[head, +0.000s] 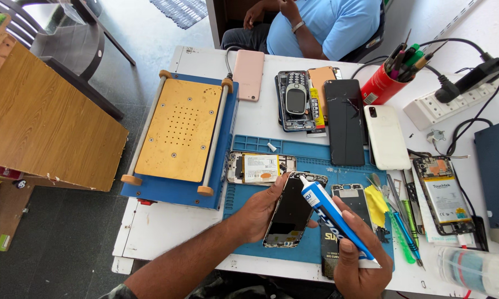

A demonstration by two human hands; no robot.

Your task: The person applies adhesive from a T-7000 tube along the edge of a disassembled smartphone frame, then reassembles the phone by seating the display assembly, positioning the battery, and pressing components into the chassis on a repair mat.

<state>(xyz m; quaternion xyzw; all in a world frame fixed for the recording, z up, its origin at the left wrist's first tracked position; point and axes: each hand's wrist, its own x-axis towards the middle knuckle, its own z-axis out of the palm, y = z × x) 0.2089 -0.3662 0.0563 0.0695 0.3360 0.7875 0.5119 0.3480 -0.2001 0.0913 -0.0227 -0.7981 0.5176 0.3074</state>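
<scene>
My left hand (257, 213) holds a phone screen panel (291, 213), dark glass up, tilted over the blue work mat (310, 158). My right hand (360, 260) grips a blue and white glue tube (332, 218), its white nozzle touching the panel's top edge. An opened phone with a white battery (260, 168) lies on the mat just beyond my left hand. A second opened phone frame (353, 199) sits right of the tube.
A blue machine with an orange perforated plate (178, 130) stands left of the mat. Several phones and back covers (343, 119) lie behind, with a red pen cup (382, 83), power strip (454, 102) and tools (404, 221) at right. A person in a blue shirt (321, 22) sits opposite.
</scene>
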